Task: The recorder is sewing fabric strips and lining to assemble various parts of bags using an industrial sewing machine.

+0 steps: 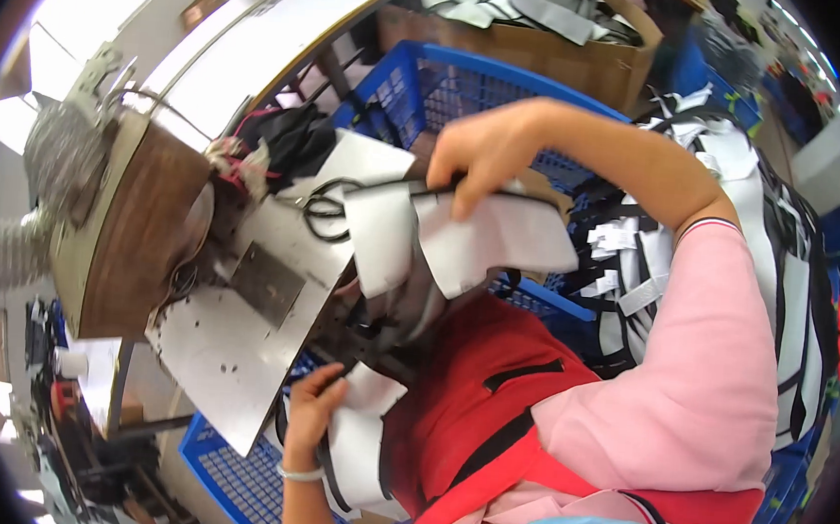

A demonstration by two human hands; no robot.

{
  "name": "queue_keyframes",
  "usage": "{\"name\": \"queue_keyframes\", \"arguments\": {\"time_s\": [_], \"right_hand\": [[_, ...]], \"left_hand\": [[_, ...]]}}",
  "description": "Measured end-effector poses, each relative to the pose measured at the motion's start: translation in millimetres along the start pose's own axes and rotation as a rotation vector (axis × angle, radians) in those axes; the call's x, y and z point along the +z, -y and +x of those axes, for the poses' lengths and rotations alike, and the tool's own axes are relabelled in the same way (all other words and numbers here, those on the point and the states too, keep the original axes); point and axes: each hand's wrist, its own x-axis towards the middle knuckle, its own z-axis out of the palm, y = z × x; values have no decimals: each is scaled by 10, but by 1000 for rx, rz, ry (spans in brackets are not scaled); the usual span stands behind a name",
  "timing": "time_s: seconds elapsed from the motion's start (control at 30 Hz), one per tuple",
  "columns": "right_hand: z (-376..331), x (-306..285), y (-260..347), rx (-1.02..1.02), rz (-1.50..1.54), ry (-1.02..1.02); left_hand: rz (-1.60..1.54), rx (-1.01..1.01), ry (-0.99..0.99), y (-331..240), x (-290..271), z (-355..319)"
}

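Note:
My right hand (491, 155) is closed on the upper edge of a white fabric piece (500, 238) with black edging, which hangs above my lap. Beside it hangs another white panel (380, 240); whether the two are joined I cannot tell. Black-handled scissors (326, 218) lie on the table just left of these pieces. Lower down, my left hand (315, 406) has its fingers curled at the edge of a black-trimmed white fabric piece (358, 457). Its grip is partly hidden. The sewing machine (130, 227) stands to the left of both hands.
The pale machine table (228, 365) has a metal plate (268, 283) set in it. Blue plastic baskets (240, 473) stand below and behind it. White and black pieces are heaped at the right (772, 248). A cardboard box (551, 62) of cut pieces stands at the back.

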Motion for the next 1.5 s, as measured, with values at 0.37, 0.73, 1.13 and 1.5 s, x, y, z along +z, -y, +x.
{"name": "queue_keyframes", "arguments": {"time_s": [0.37, 0.73, 1.13, 1.5], "right_hand": [[-1553, -1589, -1504, 137, -505, -1609], [-2448, -1739, -3409, 738, 13, -2485], [334, 50, -2190, 196, -362, -268], [1417, 2911, 1389, -1047, -154, -471]], "left_hand": [[7, -8, 172, 313, 539, 350], [115, -36, 123, 232, 744, 460], [80, 9, -35, 234, 630, 545], [-33, 5, 136, 318, 537, 652]]}}
